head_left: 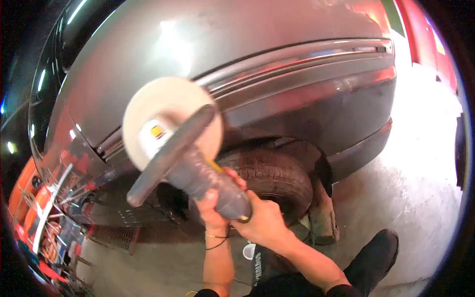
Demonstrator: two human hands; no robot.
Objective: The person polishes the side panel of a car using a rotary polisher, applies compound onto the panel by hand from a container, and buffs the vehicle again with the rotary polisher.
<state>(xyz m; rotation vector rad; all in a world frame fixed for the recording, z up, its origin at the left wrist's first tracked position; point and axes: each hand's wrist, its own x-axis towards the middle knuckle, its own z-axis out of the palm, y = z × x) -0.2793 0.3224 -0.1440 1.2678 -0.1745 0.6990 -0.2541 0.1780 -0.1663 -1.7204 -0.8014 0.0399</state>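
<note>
An angle polisher (208, 178) with a dark body and a black bar handle is held in front of a car's side. Its round white pad (173, 94) faces the grey body panel (237, 34); whether pad and paint touch I cannot tell. My left hand (213, 210) is wrapped round the polisher's body from below, fingers closed. At the rear end of the tool, my right hand (267, 220) is also closed on it. Nobody holds the black bar handle (170, 156), which lies across the tool's head.
Below the panel is the car's wheel (267, 178), with a block (322, 222) beside it. A white cup-like thing (249, 251) is near my legs. Orange and metal clutter (47, 213) fills the left. My dark shoe (386, 242) is on the concrete floor (415, 188).
</note>
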